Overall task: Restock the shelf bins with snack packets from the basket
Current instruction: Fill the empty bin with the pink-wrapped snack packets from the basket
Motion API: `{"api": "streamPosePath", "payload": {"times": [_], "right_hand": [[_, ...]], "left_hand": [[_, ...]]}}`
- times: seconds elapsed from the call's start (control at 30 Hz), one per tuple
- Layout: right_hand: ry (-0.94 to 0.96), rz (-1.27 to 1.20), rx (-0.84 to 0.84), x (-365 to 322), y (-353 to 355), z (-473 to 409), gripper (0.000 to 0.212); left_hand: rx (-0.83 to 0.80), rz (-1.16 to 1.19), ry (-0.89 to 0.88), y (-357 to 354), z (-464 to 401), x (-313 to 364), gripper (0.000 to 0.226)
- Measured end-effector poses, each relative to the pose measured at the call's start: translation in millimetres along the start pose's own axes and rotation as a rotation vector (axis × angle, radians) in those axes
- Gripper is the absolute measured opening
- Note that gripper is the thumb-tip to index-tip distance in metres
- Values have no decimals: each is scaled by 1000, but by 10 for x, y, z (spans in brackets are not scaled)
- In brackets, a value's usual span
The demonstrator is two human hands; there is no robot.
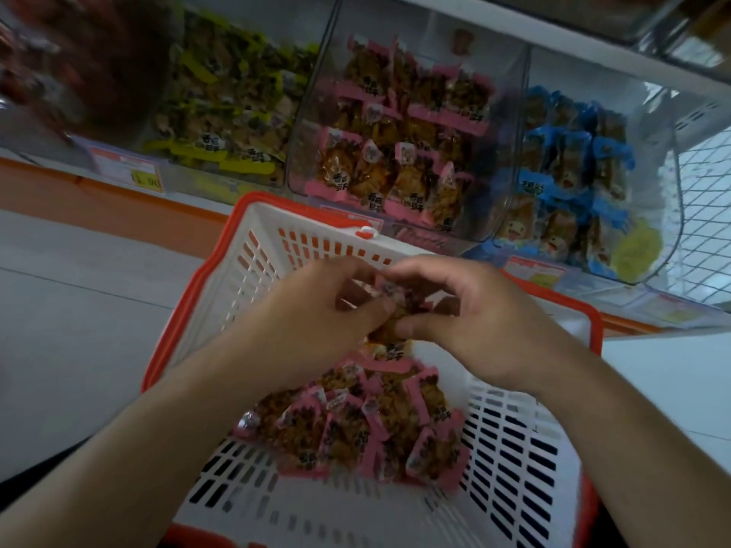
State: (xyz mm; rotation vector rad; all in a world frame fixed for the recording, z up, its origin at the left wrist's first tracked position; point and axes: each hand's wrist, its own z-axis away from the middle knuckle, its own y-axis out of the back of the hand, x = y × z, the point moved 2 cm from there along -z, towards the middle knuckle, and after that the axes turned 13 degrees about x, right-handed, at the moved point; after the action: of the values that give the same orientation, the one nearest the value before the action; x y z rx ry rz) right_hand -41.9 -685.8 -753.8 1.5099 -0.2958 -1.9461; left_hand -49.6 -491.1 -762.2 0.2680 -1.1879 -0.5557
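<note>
Gripping a small bunch of pink packets (389, 310) between them, both hands are held over the basket (253, 247). The left hand (316, 314) is curled round the bunch from the left, w/ its thumb at the front. The right hand (466, 314) is curled round it from the right, fingers bent over the top & thumb pressed in below. How many packets are held can't be told, as most of the bunch is hidden by the fingers; prob. more than one.

The basket is white w/ a red rim & slotted walls. A heap of pink packets (356, 429) is left on its floor, below the hands.

Behind the basket, three clear bins are seen on the shelf. The middle bin (312, 124) is filled w/ the same pink packets & is set just past the basket's far rim. The left bin (221, 112) is filled w/ yellow-green packets. The right bin (573, 172) is filled w/ blue packets. Price tags (126, 172) are stuck along the shelf edge. White wire mesh (704, 203) is seen at the far right.
</note>
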Motion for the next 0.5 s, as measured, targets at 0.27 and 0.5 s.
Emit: {"api": "streamPosePath", "payload": {"times": [0.27, 0.5], "right_hand": [[9, -207, 238, -7, 104, -181, 44], [20, -346, 283, -50, -58, -211, 47]], "left_hand": [[160, 351, 99, 52, -157, 10, 34], [288, 449, 116, 66, -239, -2, 34]]}}
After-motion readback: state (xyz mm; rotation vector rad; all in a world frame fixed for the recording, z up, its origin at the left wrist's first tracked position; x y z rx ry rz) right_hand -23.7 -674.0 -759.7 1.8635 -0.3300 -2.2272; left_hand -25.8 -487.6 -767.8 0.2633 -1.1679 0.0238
